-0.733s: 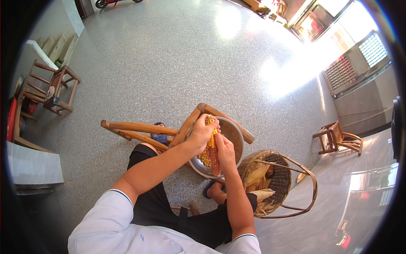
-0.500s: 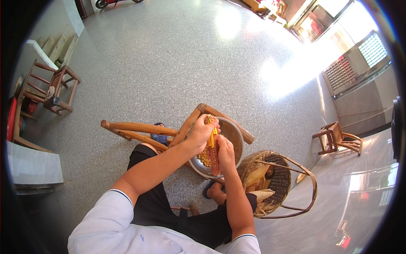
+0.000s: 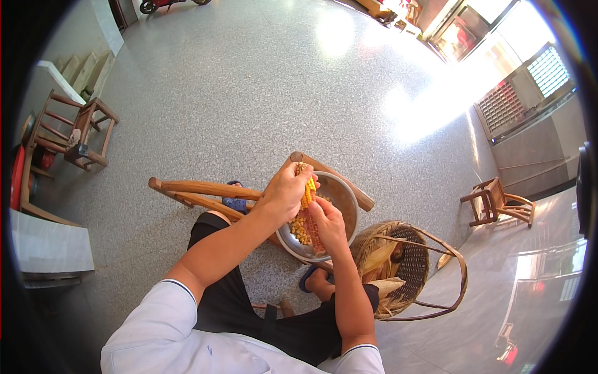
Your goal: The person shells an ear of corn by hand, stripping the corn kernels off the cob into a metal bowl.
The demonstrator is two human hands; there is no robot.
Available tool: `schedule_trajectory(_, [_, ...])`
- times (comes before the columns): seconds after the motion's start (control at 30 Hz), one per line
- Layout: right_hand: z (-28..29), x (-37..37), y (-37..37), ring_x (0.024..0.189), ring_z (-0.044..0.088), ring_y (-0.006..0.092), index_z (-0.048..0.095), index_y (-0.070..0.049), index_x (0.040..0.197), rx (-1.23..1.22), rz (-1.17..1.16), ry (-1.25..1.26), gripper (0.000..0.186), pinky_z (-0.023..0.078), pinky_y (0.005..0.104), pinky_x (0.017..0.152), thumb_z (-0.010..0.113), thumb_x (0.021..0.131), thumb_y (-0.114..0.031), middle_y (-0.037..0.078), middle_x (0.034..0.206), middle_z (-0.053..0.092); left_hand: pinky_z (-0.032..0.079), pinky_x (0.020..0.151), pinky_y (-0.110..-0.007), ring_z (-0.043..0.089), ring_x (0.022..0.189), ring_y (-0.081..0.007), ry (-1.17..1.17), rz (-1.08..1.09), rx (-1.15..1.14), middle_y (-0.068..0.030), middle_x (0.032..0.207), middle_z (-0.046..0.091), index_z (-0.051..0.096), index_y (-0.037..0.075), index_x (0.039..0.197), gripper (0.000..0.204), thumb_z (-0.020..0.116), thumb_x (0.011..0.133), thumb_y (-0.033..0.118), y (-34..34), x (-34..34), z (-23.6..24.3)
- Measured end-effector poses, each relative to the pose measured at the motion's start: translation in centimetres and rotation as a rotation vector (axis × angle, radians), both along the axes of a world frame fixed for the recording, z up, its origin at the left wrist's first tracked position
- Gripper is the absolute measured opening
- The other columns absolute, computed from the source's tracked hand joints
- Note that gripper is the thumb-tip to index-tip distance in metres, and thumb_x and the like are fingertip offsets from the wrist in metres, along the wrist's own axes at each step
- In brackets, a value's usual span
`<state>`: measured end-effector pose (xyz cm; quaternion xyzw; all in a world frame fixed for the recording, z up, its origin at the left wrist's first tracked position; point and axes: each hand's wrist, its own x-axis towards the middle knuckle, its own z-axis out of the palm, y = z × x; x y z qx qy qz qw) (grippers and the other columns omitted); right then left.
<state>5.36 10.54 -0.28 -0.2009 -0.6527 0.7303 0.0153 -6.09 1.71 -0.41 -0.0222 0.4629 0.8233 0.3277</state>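
Over a round metal basin (image 3: 354, 232), both of my hands are closed on a corn cob (image 3: 315, 237). Yellow kernels still cover its far part, while the near part is a bare reddish core. My left hand (image 3: 286, 192) wraps the far end from the left side. My right hand (image 3: 328, 223) grips the cob around its middle, its thumb against the edge of the kernels. Loose corn kernels (image 3: 299, 230) lie in the basin below the cob. The far rim of the basin rests near a wooden frame (image 3: 339, 181).
A woven basket (image 3: 408, 293) with a tall handle and dry husks inside stands right of the basin. Long wooden bars (image 3: 205, 188) reach out to the left. Small wooden chairs stand at the far left (image 3: 81, 134) and right (image 3: 495, 202). A blue sandal (image 3: 235, 204) shows under the bars.
My left hand has shifted slightly left and nearer along the cob. My right hand has turned, its thumb now lying across the cob. The cob leans a little differently.
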Motion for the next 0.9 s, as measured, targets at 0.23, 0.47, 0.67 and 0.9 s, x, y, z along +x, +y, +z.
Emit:
schedule_trajectory(0.23, [-0.9, 0.0, -0.3, 0.063, 0.057, 0.0079, 0.059, -0.003, 0.121, 0.061, -0.029, 0.047, 0.033, 0.046, 0.0230, 0.051, 0.047, 0.101, -0.027, 0.003, 0.080, 0.063, 0.052, 0.068, -0.030, 0.060, 0.078, -0.0166, 0.004, 0.017, 0.001, -0.0070, 0.087, 0.059, 0.049, 0.005, 0.104, 0.019, 0.056, 0.097, 0.021, 0.1, -0.1, -0.4])
schedule_trajectory(0.47, [-0.4, 0.0, 0.1, 0.063, 0.061, 0.0122, 0.060, 0.002, 0.116, 0.017, -0.082, 0.014, 0.036, 0.051, 0.0248, 0.055, 0.043, 0.102, -0.027, 0.007, 0.085, 0.065, 0.054, 0.070, -0.031, 0.062, 0.081, -0.0170, -0.002, 0.005, 0.038, -0.0089, 0.092, 0.061, 0.049, 0.004, 0.103, 0.019, 0.057, 0.096, 0.021, -0.1, 0.1, 0.4])
schedule_trajectory(0.67, [0.4, -0.1, 0.5, 0.066, 0.065, 0.0160, 0.058, 0.003, 0.117, -0.311, -0.106, 0.019, 0.038, 0.056, 0.0259, 0.059, 0.047, 0.100, -0.029, 0.009, 0.089, 0.065, 0.054, 0.069, -0.031, 0.062, 0.079, -0.0173, -0.001, -0.008, 0.025, -0.0083, 0.089, 0.060, 0.050, 0.004, 0.103, 0.019, 0.058, 0.096, 0.019, -0.1, 0.0, 0.0])
schedule_trajectory(0.9, [-0.4, -0.2, -0.3, 0.065, 0.060, 0.0090, 0.061, 0.002, 0.113, -0.024, -0.055, 0.006, 0.035, 0.049, 0.0222, 0.053, 0.055, 0.098, -0.029, 0.003, 0.080, 0.063, 0.052, 0.070, -0.030, 0.060, 0.080, -0.0171, -0.010, 0.003, -0.021, -0.0074, 0.088, 0.058, 0.052, 0.004, 0.107, 0.018, 0.058, 0.095, 0.017, 0.3, 0.5, 0.3])
